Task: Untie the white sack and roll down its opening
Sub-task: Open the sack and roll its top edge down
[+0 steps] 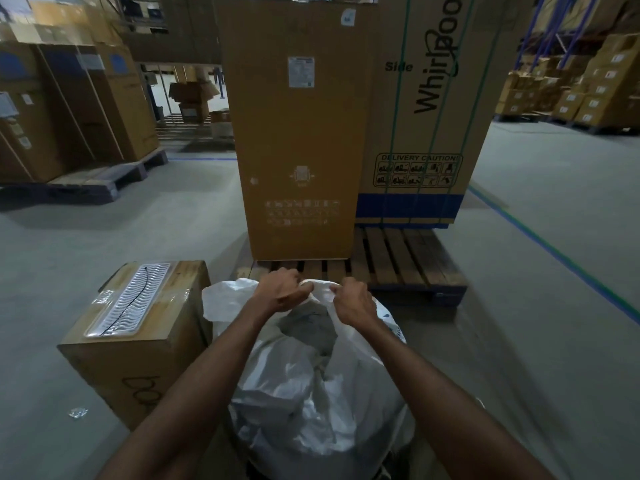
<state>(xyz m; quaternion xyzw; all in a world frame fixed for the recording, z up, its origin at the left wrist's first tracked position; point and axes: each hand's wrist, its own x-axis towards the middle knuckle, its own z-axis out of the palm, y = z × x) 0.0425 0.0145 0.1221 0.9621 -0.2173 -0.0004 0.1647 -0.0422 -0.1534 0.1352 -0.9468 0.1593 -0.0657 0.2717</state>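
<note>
The white sack [311, 403] stands upright on the warehouse floor right in front of me, its crumpled top open. My left hand [282, 289] pinches the far rim of the opening, fingers curled round the fabric. Close beside it, my right hand [353, 301] grips the same rim a little to the right. Both forearms reach over the sack from below. Grey crumpled material shows inside the mouth, between my hands and the near wall of the sack.
A small cardboard box [138, 334] with a plastic-wrapped white panel on top sits against the sack's left side. Just beyond stands a wooden pallet [398, 265] carrying two tall cartons [298, 140]. More stacked boxes line both sides; grey floor lies to the right.
</note>
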